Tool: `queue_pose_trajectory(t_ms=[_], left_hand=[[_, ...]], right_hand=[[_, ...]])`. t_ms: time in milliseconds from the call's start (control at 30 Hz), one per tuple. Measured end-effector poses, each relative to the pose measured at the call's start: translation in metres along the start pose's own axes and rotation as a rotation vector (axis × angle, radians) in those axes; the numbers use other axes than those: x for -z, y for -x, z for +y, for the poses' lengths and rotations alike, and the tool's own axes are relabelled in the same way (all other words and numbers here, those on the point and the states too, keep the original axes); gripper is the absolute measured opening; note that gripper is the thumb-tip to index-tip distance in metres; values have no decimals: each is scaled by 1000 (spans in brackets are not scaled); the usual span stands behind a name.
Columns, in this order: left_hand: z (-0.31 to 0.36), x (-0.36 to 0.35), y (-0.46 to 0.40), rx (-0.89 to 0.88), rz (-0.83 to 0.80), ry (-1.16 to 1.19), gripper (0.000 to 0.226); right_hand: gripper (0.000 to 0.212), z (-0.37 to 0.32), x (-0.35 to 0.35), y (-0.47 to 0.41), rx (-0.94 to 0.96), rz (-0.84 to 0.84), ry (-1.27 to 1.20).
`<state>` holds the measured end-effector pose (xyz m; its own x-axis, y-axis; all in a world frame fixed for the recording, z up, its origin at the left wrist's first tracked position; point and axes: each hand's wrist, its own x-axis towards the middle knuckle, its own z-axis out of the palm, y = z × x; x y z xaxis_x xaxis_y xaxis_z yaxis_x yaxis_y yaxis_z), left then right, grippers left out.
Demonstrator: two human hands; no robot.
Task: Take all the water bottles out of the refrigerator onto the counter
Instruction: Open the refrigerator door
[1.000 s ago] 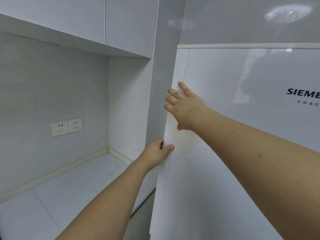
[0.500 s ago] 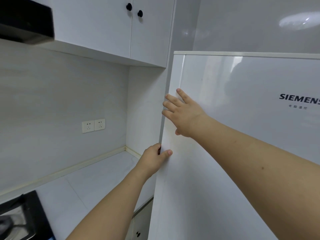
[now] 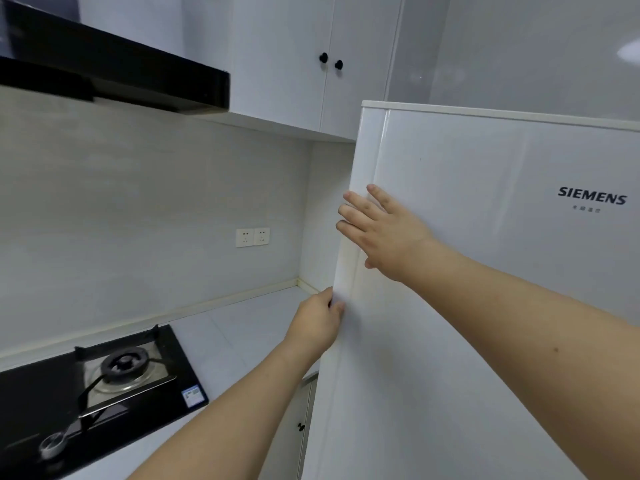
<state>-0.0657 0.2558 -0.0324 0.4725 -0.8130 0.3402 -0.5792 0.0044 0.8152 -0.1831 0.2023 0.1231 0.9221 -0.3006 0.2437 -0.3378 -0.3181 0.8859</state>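
A white refrigerator door [image 3: 485,271] with a dark brand name fills the right half of the view. My left hand [image 3: 318,323] grips the door's left edge, fingers curled behind it, thumb on the front. My right hand [image 3: 381,230] lies flat on the door face higher up, fingers spread, fingertips at the edge. The inside of the refrigerator is hidden, and no water bottles are in sight. The white counter [image 3: 235,337] runs to the left of the door.
A black gas hob [image 3: 104,382] is set in the counter at lower left, under a black extractor hood [image 3: 114,71]. White wall cupboards [image 3: 311,64] hang above the counter corner. A double socket [image 3: 252,237] sits on the back wall.
The view has swung left, bringing the hob and hood into sight. The door edge has come a little away from the side wall. Both hands keep their places on the door.
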Motion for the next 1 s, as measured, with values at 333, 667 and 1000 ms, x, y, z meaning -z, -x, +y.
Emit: queue_pose_trajectory(t_ms=[333, 667, 1000], left_hand=[[9, 48, 71, 59, -117, 99, 28], [43, 62, 147, 34, -102, 10, 17], [104, 49, 259, 87, -14, -97, 19]], right_hand=[[67, -17, 58, 58, -17, 99, 29], [61, -22, 98, 124, -39, 223, 68], [50, -21, 134, 221, -53, 446, 59]])
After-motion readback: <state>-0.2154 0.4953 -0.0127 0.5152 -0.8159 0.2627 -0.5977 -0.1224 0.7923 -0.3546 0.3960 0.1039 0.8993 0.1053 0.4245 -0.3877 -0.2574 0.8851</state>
